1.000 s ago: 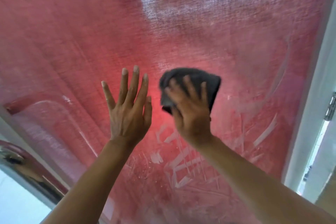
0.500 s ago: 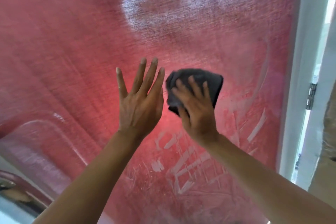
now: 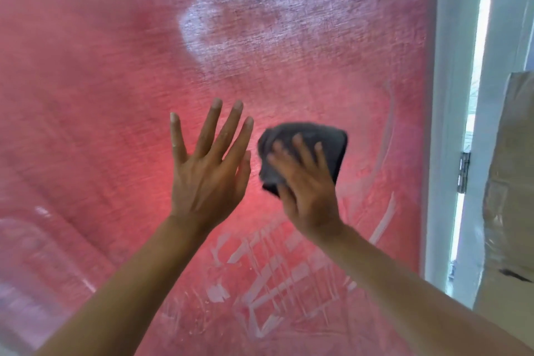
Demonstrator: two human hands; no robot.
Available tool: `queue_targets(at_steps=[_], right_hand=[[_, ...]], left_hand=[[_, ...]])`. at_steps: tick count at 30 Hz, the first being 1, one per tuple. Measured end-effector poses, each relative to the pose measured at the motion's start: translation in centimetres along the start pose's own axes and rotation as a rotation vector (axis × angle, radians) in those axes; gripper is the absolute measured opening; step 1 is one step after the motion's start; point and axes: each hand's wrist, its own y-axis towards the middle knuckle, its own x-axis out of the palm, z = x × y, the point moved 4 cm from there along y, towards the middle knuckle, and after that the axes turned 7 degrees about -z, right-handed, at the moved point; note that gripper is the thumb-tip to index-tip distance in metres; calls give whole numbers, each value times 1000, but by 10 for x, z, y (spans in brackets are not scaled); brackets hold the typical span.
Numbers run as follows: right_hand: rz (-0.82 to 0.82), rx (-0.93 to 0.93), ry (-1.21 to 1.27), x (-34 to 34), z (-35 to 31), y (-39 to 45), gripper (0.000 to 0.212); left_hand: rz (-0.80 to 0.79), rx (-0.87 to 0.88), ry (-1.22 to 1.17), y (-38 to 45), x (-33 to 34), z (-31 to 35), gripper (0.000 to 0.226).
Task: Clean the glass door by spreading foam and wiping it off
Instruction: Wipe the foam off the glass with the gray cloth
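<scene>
**Dark cloth pressed to the foamy glass door**

The right hand (image 3: 310, 191) presses a dark grey cloth (image 3: 303, 150) flat against the glass door (image 3: 115, 66), fingers spread and blurred; the left hand (image 3: 208, 173), fingers straight and splayed, holds nothing; white foam streaks (image 3: 260, 283) lie below both hands.

Both hands (image 3: 206, 179) (image 3: 307, 191) raised, fingers (image 3: 232, 127) spread

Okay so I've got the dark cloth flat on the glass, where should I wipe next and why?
Probably sweep the dark cloth under your right hand down toward the white foam streaks, which show unwiped below it, while the left hand steadies the glass door.
</scene>
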Motion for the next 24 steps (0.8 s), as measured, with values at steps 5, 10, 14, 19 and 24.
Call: queue_targets(at_steps=[5, 10, 14, 19, 24], right_hand=[[141, 109, -33, -28, 53, 12, 38], [299, 271, 70, -36, 68, 50, 36], [-46, -197, -5, -13, 22, 21, 35], [140, 7, -15, -34, 49, 48, 36], [295, 250, 58, -35, 55, 76, 32]], left_hand=[[-16, -2, 14, 0, 0, 0, 45], [-27, -16, 32, -1, 2, 1, 46], [-38, -22, 37, 1, 2, 1, 47], [-57, -28, 18, 1, -1, 2, 48], [-70, -36, 8, 0, -1, 2, 49]])
